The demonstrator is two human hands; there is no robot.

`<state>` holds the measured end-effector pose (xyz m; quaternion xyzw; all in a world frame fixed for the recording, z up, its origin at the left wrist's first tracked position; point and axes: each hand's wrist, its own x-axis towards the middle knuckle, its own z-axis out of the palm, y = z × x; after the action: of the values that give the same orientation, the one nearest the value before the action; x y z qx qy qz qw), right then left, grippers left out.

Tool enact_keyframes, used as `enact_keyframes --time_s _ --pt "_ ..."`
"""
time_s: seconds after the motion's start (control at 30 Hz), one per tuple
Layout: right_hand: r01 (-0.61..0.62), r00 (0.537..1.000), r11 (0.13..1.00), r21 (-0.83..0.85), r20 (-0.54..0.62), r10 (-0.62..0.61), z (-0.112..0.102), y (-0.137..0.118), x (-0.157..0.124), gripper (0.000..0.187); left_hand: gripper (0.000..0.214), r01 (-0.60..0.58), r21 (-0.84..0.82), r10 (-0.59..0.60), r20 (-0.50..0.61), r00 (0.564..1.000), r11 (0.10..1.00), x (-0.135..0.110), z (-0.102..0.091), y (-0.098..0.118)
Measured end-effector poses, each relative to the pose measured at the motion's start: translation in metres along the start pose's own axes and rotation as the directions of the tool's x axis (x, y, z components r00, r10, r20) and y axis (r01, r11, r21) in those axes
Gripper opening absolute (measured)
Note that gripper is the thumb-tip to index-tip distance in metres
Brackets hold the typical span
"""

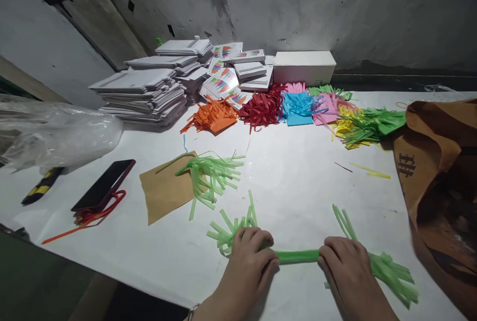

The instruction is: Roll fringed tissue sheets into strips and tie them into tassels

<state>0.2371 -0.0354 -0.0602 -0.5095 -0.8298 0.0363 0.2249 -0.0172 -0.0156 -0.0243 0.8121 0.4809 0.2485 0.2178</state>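
A green tissue-paper tassel [298, 257] lies across the front of the white table, its middle rolled into a narrow band and its cut strips fanning out at both ends. My left hand [255, 256] grips the band's left end, fingers curled over it. On the right end, my right hand [345, 264] presses with its fingers closed round the roll. Beyond my left hand, a finished-looking light green tassel [214, 174] with a twisted end rests partly on a piece of brown paper [167, 192].
Fringed paper bundles in orange [216, 115], dark red [264, 107], blue [298, 107] and other colours line the back. Behind them are stacked white packs [141, 82] and a white box [303, 66]. A phone [104, 184] and cutter [42, 186] lie left; a brown bag [421, 162] stands right.
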Motion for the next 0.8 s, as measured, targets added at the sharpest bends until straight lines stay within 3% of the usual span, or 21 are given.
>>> enact_keyframes --time_s 0.17,0.27,0.37,0.47,0.73,0.8 --pt "-0.094 0.993 0.985 -0.147 0.064 0.104 -0.003 0.001 0.007 0.022 0.015 0.124 0.182 -0.127 0.009 0.992 0.976 0.007 0.008 0.011" --pt "-0.105 0.994 0.986 -0.129 -0.016 0.104 -0.006 -0.008 0.016 0.02 0.013 0.137 0.249 -0.148 0.026 0.989 0.959 0.011 0.011 0.013" --pt "0.048 0.991 0.998 0.026 -0.13 -0.045 -0.006 -0.022 0.023 0.026 0.019 0.045 0.206 -0.052 0.026 0.998 0.977 0.01 0.012 0.011" --pt "0.21 0.971 0.974 0.091 -0.141 -0.196 0.002 -0.036 0.03 0.034 0.02 -0.036 0.152 0.03 0.043 0.999 0.988 0.008 0.01 0.009" --pt "0.138 0.988 0.981 0.135 -0.091 -0.126 0.01 -0.043 0.038 0.027 0.016 -0.211 0.149 0.201 0.077 0.977 0.966 0.013 0.006 -0.002" --pt "0.151 0.986 0.981 0.119 -0.088 -0.141 0.013 -0.045 0.038 0.031 0.014 -0.201 0.101 0.194 0.077 0.978 0.974 0.016 0.006 -0.004"
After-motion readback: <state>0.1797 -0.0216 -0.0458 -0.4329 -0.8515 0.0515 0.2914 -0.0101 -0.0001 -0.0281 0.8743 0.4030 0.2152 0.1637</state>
